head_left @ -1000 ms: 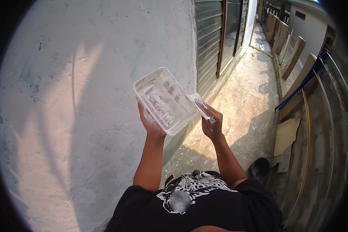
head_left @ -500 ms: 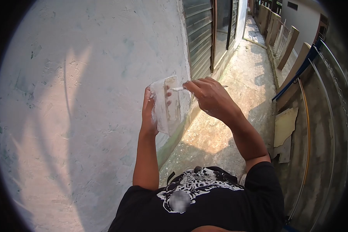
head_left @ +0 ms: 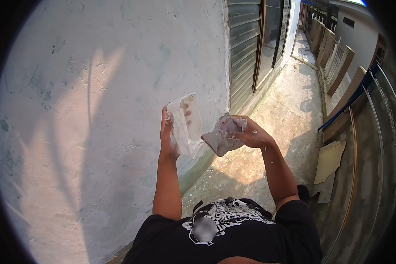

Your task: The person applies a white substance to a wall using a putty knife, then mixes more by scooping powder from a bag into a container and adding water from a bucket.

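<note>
My left hand [head_left: 166, 137] is closed around a translucent plastic container [head_left: 178, 125] smeared with white putty, held tilted in front of the wall. Some of its fingers show through the container's clear side. A flat putty scraper [head_left: 219, 140] is gripped in my right hand [head_left: 253, 133], its broad face turned up and coated with greyish-white putty. The scraper's near corner is right by the container's lower right rim. White flecks dot my right hand and wrist.
A whitish plastered wall [head_left: 132, 132] with greenish patches fills the left. Beyond its edge is a louvred window [head_left: 243, 48]. A concrete path [head_left: 290, 94] runs ahead. On the right, a broken board [head_left: 330, 162] and poles [head_left: 353, 154] lean against a grey wall.
The scraper has come out of the container and turned from edge-on to showing its putty-covered face. My right hand has rotated and lowered. The view has shifted slightly left.
</note>
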The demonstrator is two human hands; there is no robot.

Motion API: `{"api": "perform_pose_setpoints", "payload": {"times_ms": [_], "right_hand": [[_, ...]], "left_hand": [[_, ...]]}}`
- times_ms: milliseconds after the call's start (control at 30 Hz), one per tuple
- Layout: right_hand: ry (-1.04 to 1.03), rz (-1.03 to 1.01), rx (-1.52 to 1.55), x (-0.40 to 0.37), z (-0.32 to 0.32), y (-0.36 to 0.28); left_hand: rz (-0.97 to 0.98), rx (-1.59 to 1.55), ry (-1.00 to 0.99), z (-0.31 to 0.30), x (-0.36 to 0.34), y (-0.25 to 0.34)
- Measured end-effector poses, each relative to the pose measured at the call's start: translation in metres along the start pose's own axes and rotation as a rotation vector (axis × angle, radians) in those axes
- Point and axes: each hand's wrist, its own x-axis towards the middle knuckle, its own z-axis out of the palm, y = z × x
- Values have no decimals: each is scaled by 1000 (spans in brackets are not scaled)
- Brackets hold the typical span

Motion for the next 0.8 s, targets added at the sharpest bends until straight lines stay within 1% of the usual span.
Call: {"api": "perform_pose_setpoints", "payload": {"times_ms": [33,100,133,200,233,267,333,367,400,433,467,500,533,600,633,700,733,800], "right_hand": [[-10,-65,141,9,-4,13],[-9,-171,475,24,-4,28],[-19,-182,474,32,-4,29],[25,-252,849,50,-1,26],[36,-231,938,63,0,21],[26,-242,936,73,0,16],[106,-287,1036,86,8,-4],[203,-319,941,97,14,-11],[195,-331,942,107,16,-18],[261,-377,846,114,17,-25],[327,-419,749,122,21,-30],[387,-476,728,130,28,-35],[379,-490,728,138,29,-39],[522,-478,530,159,32,-45],[513,-487,531,167,34,-46],[649,-648,330,176,40,-54],[636,-645,332,176,45,-56],[491,-570,452,164,54,-59]], "left_hand": [[-16,-116,24,-6,0,-1],[24,-143,44,-15,-1,0],[50,-175,63,-19,-2,2],[93,-198,82,-23,-8,9],[125,-227,99,-24,-10,13],[138,-223,95,-24,-10,17],[261,-179,194,-23,-13,28],[273,-175,190,-25,-14,33],[324,-127,189,-28,-16,38],[373,-78,190,-29,-20,43],[383,-74,187,-32,-23,47],[413,-48,186,-35,-25,51],[447,-22,184,-36,-28,55],[454,-64,194,-42,-35,62],[445,-110,208,-44,-38,66],[465,-142,223,-44,-43,77],[469,-176,242,-45,-48,80],[486,-149,254,-53,-52,86]]}}
